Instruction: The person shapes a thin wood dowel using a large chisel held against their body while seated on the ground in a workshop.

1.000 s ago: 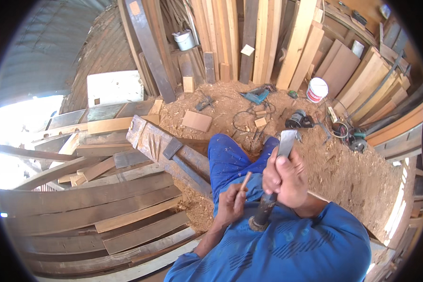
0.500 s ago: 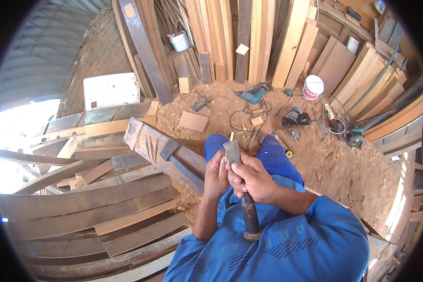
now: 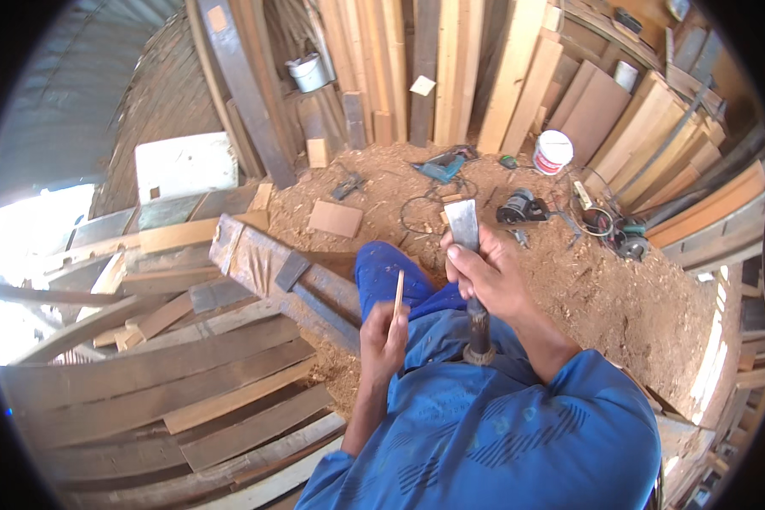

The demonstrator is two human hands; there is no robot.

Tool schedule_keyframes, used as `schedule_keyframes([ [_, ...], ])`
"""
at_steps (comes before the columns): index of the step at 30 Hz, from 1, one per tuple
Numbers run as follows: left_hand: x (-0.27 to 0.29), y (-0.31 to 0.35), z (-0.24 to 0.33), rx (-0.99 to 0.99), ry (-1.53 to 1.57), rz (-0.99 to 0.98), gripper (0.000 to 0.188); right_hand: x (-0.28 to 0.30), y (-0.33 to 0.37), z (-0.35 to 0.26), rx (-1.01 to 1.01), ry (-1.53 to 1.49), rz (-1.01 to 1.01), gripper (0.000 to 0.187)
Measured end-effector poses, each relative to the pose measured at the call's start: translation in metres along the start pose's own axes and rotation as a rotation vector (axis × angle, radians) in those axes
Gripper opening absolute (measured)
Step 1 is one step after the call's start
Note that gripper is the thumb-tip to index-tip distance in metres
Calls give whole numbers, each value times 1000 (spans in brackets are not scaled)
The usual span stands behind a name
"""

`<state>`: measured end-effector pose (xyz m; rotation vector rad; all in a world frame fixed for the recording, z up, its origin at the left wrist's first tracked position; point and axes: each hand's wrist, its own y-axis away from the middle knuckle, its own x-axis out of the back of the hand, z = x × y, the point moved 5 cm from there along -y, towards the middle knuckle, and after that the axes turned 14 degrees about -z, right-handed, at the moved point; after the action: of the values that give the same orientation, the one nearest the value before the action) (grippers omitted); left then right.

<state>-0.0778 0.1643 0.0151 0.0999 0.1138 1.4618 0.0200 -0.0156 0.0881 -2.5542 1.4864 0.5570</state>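
Observation:
My right hand [image 3: 495, 270] is closed round the metal blade of a chisel [image 3: 462, 223], whose flat end points up and away from me. Its dark handle hangs down against my blue shirt. To the left, my left hand [image 3: 384, 338] pinches a thin, pale wooden stick [image 3: 399, 287] that stands upright above the fingers. The two hands are apart, both over my lap. Left of my knee lies a hammer [image 3: 293, 271] with a dark square head, resting along a thick wooden beam [image 3: 229, 242].
Long boards [image 3: 136, 374] are stacked at the left. Sawdust covers the floor ahead, with a blue power tool [image 3: 440, 168], a circular saw [image 3: 518, 206], an angle grinder [image 3: 629, 242], cables and a white bucket [image 3: 553, 151]. Upright planks [image 3: 450, 76] line the far side.
My hands have separated: the left moved down and left with the stick, the right moved up and right with the chisel. The view shifted slightly.

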Motion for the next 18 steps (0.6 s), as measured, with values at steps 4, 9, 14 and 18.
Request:
schedule_keyframes([
  [4, -6, -33, 27, -121, -17, -15, 11, -3, -13, 5, -29, 129, 45, 14],
  [9, -15, -38, 28, -187, -83, -124, 15, -4, -25, 9, 183, 369, 10, 7],
  [14, -22, -33, 16, 25, 407, -339, 28, -4, -17, 6, -45, 262, -11, 7],
  [18, -27, -34, 16, 30, 565, -425, 33, -7, -20, 8, -70, 233, -69, 8],
])
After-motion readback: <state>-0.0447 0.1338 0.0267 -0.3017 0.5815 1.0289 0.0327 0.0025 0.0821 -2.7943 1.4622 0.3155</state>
